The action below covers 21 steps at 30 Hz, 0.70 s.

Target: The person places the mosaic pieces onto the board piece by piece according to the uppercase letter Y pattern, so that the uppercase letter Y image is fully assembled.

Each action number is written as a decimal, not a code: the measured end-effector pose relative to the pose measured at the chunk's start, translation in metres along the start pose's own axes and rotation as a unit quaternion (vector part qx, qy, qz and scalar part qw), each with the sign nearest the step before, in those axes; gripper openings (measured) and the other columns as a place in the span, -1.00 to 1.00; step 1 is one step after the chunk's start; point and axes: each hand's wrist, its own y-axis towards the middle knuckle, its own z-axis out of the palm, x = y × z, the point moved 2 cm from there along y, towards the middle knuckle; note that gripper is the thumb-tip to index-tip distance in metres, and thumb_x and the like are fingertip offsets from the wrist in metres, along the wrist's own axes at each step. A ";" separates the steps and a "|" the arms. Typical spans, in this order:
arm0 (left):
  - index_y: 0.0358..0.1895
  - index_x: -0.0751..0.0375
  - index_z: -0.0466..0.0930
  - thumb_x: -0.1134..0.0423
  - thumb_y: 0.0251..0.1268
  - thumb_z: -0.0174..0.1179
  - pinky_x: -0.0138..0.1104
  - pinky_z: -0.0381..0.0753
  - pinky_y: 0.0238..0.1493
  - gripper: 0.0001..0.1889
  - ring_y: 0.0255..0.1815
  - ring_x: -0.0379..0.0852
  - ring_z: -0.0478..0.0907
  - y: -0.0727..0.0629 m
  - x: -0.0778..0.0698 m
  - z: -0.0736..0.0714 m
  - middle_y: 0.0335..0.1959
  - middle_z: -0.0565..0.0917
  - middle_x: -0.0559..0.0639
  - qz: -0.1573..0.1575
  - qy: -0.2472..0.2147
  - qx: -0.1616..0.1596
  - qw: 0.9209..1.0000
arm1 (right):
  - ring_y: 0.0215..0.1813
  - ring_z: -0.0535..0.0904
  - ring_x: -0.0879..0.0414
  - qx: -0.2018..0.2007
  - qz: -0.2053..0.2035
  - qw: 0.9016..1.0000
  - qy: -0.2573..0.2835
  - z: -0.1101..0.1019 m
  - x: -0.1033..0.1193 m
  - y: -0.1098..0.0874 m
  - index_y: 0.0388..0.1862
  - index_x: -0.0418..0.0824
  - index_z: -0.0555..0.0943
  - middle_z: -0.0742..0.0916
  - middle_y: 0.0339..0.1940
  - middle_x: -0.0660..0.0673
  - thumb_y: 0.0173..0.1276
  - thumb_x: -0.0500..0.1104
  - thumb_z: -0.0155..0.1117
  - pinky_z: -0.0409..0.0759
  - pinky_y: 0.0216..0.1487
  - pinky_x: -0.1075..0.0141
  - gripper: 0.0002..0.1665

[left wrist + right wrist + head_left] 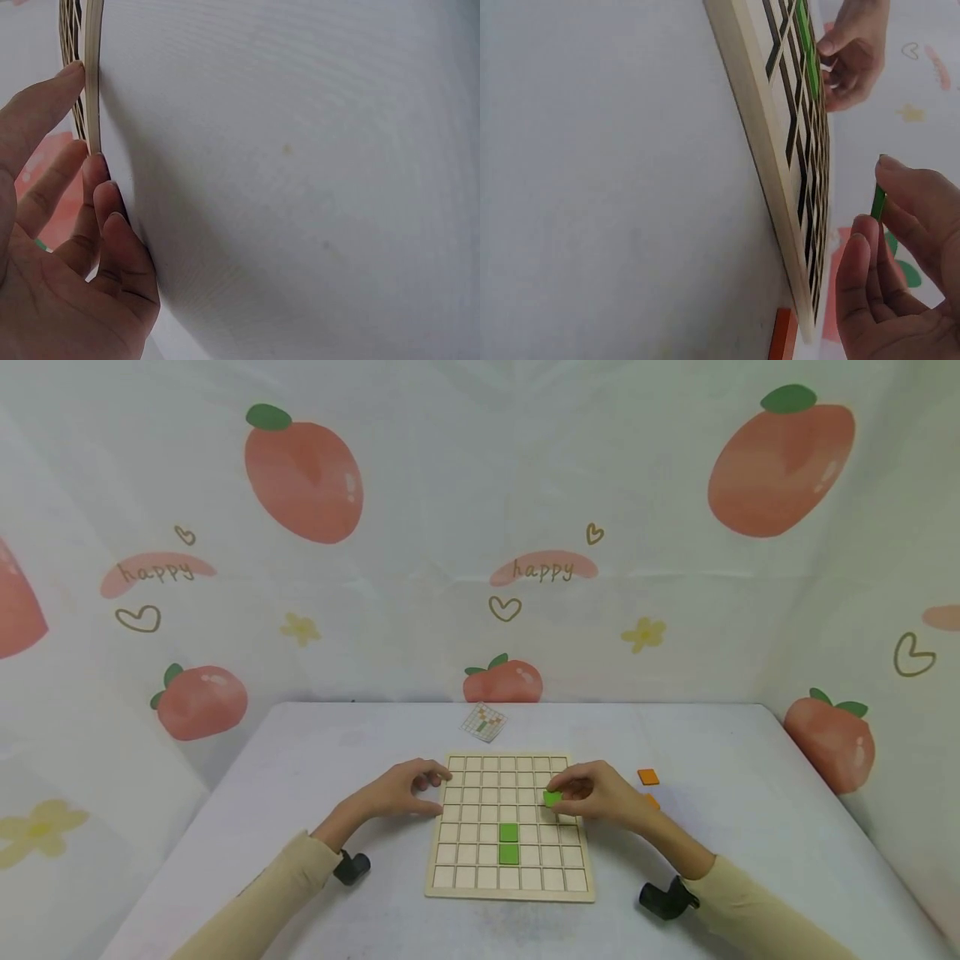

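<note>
A square wooden grid board (471,832) lies on the table in the head view. Two green square tiles (509,832) sit in its cells, one below the other. My right hand (592,792) pinches another green tile (878,201) between thumb and fingers, above the board's right part. In the right wrist view that tile is seen nearly edge-on, apart from the board. My left hand (408,788) touches the board's left edge with thumb and fingertips; the left wrist view shows the thumb and fingers along the rim (93,75).
Orange tiles (648,777) lie on the table right of the board, one partly hidden by my right wrist. A small card (483,722) printed with a coloured grid lies behind the board. A patterned curtain (420,568) hangs beyond the table.
</note>
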 end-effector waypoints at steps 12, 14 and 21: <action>0.18 0.23 0.59 0.22 0.18 0.52 -0.13 0.51 0.06 -0.49 -0.06 -0.05 0.51 0.000 -0.001 0.000 -0.07 0.58 -0.05 -0.003 0.005 0.001 1.000 | -0.33 0.63 0.09 0.019 -0.002 1.000 0.014 0.019 0.002 0.013 -0.11 -0.38 0.73 0.74 -0.31 -0.12 0.18 -0.37 0.55 0.65 -0.24 0.31 -0.71; 0.18 0.23 0.59 0.22 0.18 0.52 -0.13 0.51 0.06 -0.49 -0.06 -0.05 0.51 0.000 -0.001 -0.001 -0.07 0.58 -0.05 -0.002 0.006 0.001 1.000 | -0.33 0.63 0.10 0.017 -0.005 1.000 0.009 0.022 0.002 0.015 -0.12 -0.35 0.74 0.74 -0.31 -0.09 0.17 -0.36 0.56 0.65 -0.25 0.31 -0.72; 0.18 0.23 0.59 0.21 0.18 0.52 -0.12 0.51 0.06 -0.49 -0.06 -0.05 0.51 0.000 0.001 -0.001 -0.07 0.59 -0.04 0.003 0.006 0.002 1.000 | -0.35 0.64 0.10 0.023 -0.021 0.999 0.009 0.029 0.001 0.020 -0.12 -0.34 0.75 0.73 -0.34 -0.08 0.20 -0.31 0.57 0.66 -0.25 0.28 -0.73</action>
